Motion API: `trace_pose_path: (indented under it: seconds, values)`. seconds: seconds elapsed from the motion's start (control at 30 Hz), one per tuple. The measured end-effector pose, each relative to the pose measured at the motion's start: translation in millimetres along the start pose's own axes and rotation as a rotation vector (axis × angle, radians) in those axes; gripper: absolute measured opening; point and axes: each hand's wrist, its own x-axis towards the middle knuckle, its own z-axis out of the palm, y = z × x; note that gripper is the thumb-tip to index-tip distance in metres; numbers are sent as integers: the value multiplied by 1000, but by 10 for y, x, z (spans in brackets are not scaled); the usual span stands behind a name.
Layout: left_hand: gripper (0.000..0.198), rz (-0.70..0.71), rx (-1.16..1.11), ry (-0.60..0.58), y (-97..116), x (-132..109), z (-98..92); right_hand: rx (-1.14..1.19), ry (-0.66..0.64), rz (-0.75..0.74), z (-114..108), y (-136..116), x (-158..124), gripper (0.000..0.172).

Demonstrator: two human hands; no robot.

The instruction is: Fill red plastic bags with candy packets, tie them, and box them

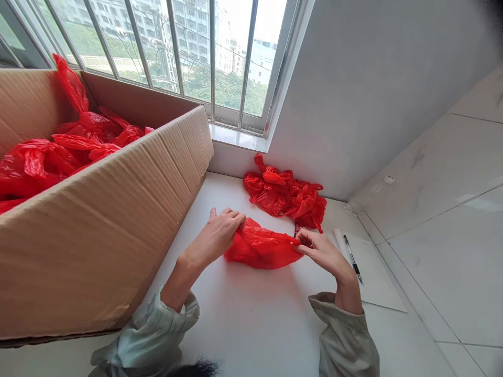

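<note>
A red plastic bag (267, 248) is stretched sideways between my two hands, just over the white tabletop (251, 319). My left hand (220, 230) grips its left upper edge, fingers closed around the plastic. On the other side my right hand (320, 251) pinches the right end of the bag between thumb and fingers. Whether anything lies inside the bag I cannot tell. Just beyond it, a heap of crumpled red bags (285, 191) rests against the wall.
At left stands a large cardboard box (118, 209) with several knotted red bags (86, 131) inside. A pen (352, 259) lies on white paper (379, 277) at right. A clear bottle (356, 205) lies near the back corner. Behind is a barred window (212, 63).
</note>
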Motion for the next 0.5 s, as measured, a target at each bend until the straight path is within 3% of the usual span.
trace_pose_path:
  seconds: [0.17,0.23,0.3,0.37,0.43,0.5]
  values:
    - [33,-14,102,12,-11,-68,7,-79,-115,38,-56,-2,-109,5]
    - [44,32,107,-39,0,-118,8,-72,-114,47,-58,-38,-143,15]
    - [42,80,79,-96,30,-166,3,-56,-48,26,-52,-87,-161,37]
    - [27,100,41,-124,75,-201,-13,-29,65,-69,-30,-161,-164,51]
    - [20,90,13,-131,117,-228,-37,-1,207,-218,14,-269,-160,45]
    - [22,69,-9,-134,138,-259,-62,26,336,-369,91,-403,-151,26]
